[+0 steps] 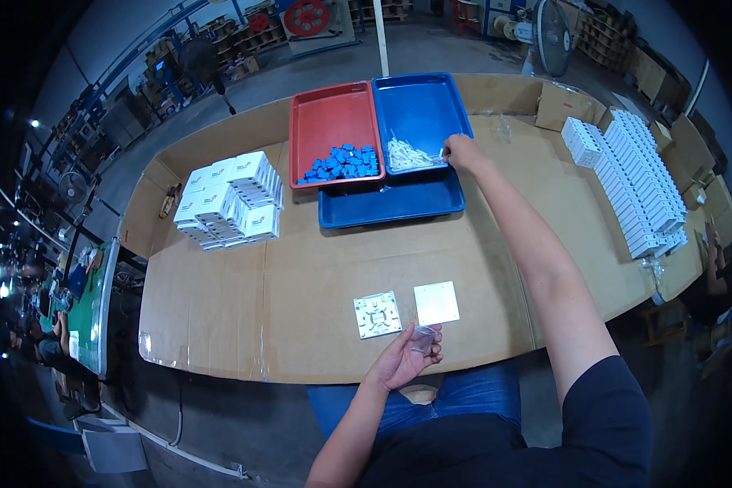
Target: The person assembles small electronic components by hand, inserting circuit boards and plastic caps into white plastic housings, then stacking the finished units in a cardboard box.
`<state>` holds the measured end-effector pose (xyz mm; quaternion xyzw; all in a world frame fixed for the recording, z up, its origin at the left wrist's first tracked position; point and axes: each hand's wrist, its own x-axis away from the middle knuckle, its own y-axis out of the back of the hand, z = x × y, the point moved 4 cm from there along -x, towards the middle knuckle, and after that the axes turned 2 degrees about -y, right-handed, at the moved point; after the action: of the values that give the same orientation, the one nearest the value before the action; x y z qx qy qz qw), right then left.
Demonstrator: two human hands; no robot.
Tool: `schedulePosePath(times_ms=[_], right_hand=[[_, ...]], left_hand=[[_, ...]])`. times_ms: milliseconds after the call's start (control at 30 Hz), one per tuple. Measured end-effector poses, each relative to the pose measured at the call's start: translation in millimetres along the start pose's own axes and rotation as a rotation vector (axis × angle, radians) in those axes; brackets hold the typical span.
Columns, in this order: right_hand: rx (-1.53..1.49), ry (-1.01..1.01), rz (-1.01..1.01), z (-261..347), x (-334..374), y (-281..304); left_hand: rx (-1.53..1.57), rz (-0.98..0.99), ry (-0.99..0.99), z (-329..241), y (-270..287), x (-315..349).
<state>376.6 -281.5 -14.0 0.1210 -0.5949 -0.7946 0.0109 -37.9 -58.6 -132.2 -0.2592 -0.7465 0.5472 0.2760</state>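
My left hand (407,359), at the table's near edge, has its fingers closed around a small clear plastic bag (422,339). Just beyond it lie an open white square plate (376,315) with a moulded pattern inside and a plain white square cover (437,303). My right arm reaches far forward, and my right hand (461,153) is at the right edge of the upper blue tray (421,102). Its fingers are pinched beside a pile of thin white plastic pieces (411,154); what they hold is too small to make out.
Blue plastic parts (346,163) fill the front of the red tray (333,114). A lower blue tray (390,205) sits in front of both. White boxes (229,202) are stacked at left; long rows of white square units (638,183) stand at right. Cardboard walls (504,91) edge the table.
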Motion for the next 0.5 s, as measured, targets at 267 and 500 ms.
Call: schedulePosePath(times_ms=[267,500], right_hand=[[-0.089,-0.053,-0.09,-15.0,-0.3,-0.4],[-0.508,-0.058,-0.224,-17.2,-0.7,7.4]], left_hand=[[-0.003,0.009,0.003,0.3,-0.4,-1.9],[0.004,0.034,0.002,1.6,-0.5,-0.8]])
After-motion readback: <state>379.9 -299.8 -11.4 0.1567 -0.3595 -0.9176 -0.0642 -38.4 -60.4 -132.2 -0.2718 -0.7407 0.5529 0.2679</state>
